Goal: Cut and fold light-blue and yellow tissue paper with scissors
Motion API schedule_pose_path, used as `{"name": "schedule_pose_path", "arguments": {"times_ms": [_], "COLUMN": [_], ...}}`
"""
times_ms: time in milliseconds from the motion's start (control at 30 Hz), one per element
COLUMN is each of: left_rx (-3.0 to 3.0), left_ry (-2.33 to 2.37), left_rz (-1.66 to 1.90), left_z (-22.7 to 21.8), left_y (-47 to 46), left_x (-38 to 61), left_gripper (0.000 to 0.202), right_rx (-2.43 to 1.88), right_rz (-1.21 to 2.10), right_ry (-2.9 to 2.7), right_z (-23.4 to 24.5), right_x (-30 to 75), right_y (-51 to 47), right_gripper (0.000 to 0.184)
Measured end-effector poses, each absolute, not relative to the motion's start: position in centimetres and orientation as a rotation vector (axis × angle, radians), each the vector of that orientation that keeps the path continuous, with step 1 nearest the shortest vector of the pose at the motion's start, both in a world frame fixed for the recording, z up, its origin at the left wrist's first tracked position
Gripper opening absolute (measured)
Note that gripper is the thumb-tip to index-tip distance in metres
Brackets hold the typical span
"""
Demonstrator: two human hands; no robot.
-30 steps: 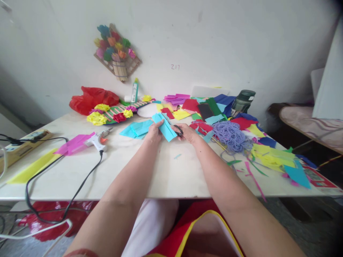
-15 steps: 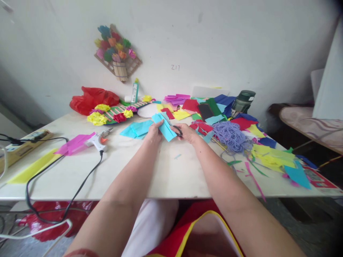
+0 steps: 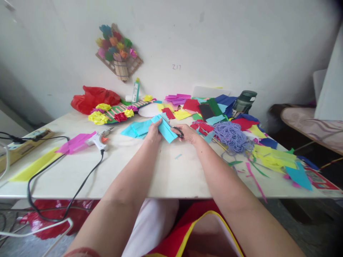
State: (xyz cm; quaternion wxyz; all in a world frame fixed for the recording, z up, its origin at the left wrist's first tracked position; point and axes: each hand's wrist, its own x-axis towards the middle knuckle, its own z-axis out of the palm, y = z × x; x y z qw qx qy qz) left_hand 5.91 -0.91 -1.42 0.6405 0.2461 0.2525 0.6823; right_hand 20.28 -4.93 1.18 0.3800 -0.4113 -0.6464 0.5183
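My left hand (image 3: 154,130) is closed on a folded strip of light blue paper (image 3: 168,132), its thumb lying on top. The strip tilts down to the right, above the white table. In my right hand (image 3: 187,133) are scissors with dark handles (image 3: 178,132), fingers wrapped round the loops. Their blades lie along the right edge of the folded paper; whether they are apart I cannot tell. Beside my left hand rests more light blue paper (image 3: 134,129) on the table. A small blue scrap (image 3: 178,156) lies just in front of my hands.
A white glue gun (image 3: 98,141) with a black cord lies at left near a power strip (image 3: 26,144). At right are a purple yarn tangle (image 3: 230,136), yellow paper (image 3: 273,157) and a dark green bottle (image 3: 243,103). Paper flowers (image 3: 107,113) sit at back left.
The whole view has shifted very slightly. My hands, the folded blue paper and the scissors keep almost the same positions.
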Motion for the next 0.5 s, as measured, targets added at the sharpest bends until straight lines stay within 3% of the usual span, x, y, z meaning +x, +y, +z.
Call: {"name": "schedule_pose_path", "arguments": {"times_ms": [500], "left_rx": [0.613], "left_ry": [0.575], "left_rz": [1.511], "left_z": [-1.78], "left_y": [-0.66], "left_x": [5.87], "left_gripper": [0.018], "right_rx": [-1.061], "right_rz": [1.351], "right_ry": [-1.648], "right_z": [0.99], "right_x": [20.60], "right_y": [-4.75], "right_gripper": [0.037]}}
